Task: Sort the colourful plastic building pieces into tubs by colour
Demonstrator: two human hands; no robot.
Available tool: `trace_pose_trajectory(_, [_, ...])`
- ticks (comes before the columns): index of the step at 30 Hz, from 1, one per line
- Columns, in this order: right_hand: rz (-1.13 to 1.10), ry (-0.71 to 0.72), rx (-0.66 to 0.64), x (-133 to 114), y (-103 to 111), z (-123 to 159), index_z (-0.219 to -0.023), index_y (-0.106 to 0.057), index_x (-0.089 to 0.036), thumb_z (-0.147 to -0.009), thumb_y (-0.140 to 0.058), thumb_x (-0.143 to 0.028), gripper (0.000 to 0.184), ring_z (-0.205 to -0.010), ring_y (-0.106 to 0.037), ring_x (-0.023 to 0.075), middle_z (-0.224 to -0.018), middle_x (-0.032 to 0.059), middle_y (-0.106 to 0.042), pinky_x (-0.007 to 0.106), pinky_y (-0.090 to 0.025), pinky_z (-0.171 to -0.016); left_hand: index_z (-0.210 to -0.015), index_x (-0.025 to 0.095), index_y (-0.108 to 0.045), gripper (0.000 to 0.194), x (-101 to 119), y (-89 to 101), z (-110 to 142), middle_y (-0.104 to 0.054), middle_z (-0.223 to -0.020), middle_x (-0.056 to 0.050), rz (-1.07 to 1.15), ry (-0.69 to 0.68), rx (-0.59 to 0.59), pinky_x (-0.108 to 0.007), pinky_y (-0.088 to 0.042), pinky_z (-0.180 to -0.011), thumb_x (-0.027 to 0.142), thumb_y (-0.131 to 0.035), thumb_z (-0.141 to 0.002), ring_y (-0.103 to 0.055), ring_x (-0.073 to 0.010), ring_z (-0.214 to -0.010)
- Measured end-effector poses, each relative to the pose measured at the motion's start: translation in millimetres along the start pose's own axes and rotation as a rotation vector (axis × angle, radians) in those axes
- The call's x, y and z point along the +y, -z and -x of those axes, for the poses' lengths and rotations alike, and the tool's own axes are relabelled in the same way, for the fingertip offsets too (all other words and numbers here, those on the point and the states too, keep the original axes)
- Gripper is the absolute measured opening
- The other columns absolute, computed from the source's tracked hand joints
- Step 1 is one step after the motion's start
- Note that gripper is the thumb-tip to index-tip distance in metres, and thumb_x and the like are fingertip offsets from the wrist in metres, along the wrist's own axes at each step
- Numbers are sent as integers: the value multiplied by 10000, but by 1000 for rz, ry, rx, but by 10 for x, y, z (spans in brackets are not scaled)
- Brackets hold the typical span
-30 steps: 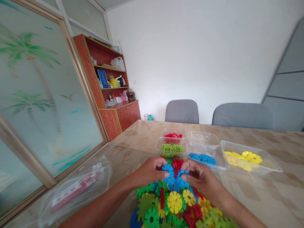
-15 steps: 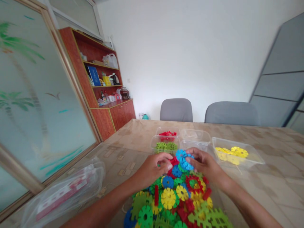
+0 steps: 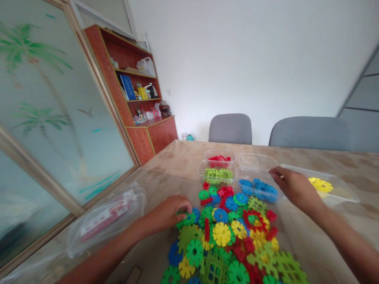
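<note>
My left hand (image 3: 173, 210) is at the left edge of a mixed heap of plastic building pieces. Its thumb and curled index finger are apart, touching or just over a green notched disc (image 3: 181, 224) and a blue disc (image 3: 195, 214). Open and holding nothing visible, my right hand (image 3: 296, 187) hovers by the right end of a clear box (image 3: 241, 172) with blue discs (image 3: 262, 190) in it. Yellow discs (image 3: 221, 234), red bars (image 3: 207, 229) and green lattice pieces (image 3: 216, 268) lie jumbled in the heap.
Behind the heap stand clear boxes with green pieces (image 3: 217, 174) and red pieces (image 3: 219, 158). A box of yellow discs (image 3: 321, 184) is partly behind my right hand. A plastic bag (image 3: 109, 217) lies left; grey chairs (image 3: 230, 128) stand at the far edge.
The blue discs held in my right hand now lie in the clear box, and that hand has moved right. My left hand has left the red piece and shifted left and down. The view has turned slightly.
</note>
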State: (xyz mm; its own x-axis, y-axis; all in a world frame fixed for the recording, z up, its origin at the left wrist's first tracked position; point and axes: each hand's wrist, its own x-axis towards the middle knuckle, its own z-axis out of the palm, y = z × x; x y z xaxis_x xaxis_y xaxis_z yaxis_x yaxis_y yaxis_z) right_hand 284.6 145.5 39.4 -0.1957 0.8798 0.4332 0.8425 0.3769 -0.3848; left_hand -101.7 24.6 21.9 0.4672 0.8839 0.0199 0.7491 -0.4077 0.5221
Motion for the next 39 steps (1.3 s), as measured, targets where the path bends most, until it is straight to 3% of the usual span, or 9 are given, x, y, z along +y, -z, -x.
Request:
trace_pose_trajectory(3, [-77, 116, -17, -239, 21, 90, -917, -654, -199, -863, -430, -317, 258, -747, -670, 271, -865, 104, -732, 334, -445, -659, -983, 200, -652, 169, 32, -1, -53, -666, -946, -32, -10, 57, 34, -254, -409, -755, 294, -558, -879, -592, -194, -875])
trace_pose_trajectory(7, [-316, 327, -268, -735, -106, 306, -918, -668, -233, -909, -442, -268, 229, -807, -669, 228, -903, 52, -732, 305, -462, -719, -941, 200, -673, 217, 107, -34, -159, -641, -881, -27, -25, 116, 34, -256, -382, -681, 358, -677, -792, -564, -197, -804])
trace_pose_trajectory(10, [-383, 364, -458, -1002, -310, 469, -929, -682, -228, -896, -503, -246, 183, -815, -655, 232, -905, 54, -722, 313, -458, -710, -866, 188, -665, 227, 136, -43, -212, -619, -800, -1, 7, 132, 3, -234, -360, -615, 301, -757, -691, -540, -172, -728])
trace_pose_trajectory(13, [-416, 333, -513, -1093, -501, 551, -995, -667, -206, -854, -588, -265, 172, -933, -622, 261, -987, 82, -693, 345, -444, -789, -846, 171, -639, 185, 135, -38, -235, -614, -768, 18, 90, 125, -20, -210, -369, -588, 231, -723, -692, -543, -148, -701])
trace_pose_trajectory(17, [-471, 256, -525, -1110, -601, 535, -888, -624, -192, -778, -643, -216, 114, -838, -601, 232, -872, 52, -666, 313, -427, -707, -822, 153, -614, 109, 129, -42, -260, -621, -740, 16, 212, 116, -14, -204, -405, -604, 231, -634, -749, -559, -141, -701])
trace_pose_trajectory(22, [-549, 229, -551, -1069, -507, 461, -765, -525, -205, -758, -579, -146, 81, -608, -545, 141, -654, -37, -588, 229, -370, -533, -814, 134, -609, 96, 140, -44, -304, -646, -753, -16, 318, 117, 17, -216, -437, -622, 192, -545, -770, -579, -145, -696])
trace_pose_trajectory(31, [-414, 164, -411, -400, -342, 368, -756, -612, -201, -744, -527, -184, 88, -618, -565, 203, -679, 17, -636, 301, -369, -552, -957, 122, -668, 240, 62, 47, -274, -713, -901, -59, 337, 68, -21, -250, -467, -701, 141, -511, -777, -635, -190, -809])
trace_pose_trajectory(36, [-336, 220, -400, -436, -376, 494, -737, -608, -219, -809, -489, -211, 139, -598, -554, 198, -653, 10, -625, 307, -362, -565, -941, 174, -706, 243, 67, 45, -252, -724, -956, -27, 268, 56, -53, -251, -457, -763, 154, -654, -704, -636, -202, -865])
trace_pose_trajectory(39, [-299, 250, -427, -515, -361, 530, -734, -599, -220, -845, -460, -220, 178, -568, -547, 183, -642, 6, -622, 294, -347, -540, -908, 178, -711, 219, 73, 39, -263, -724, -915, -16, 253, 72, -33, -240, -459, -743, 152, -644, -700, -632, -191, -837])
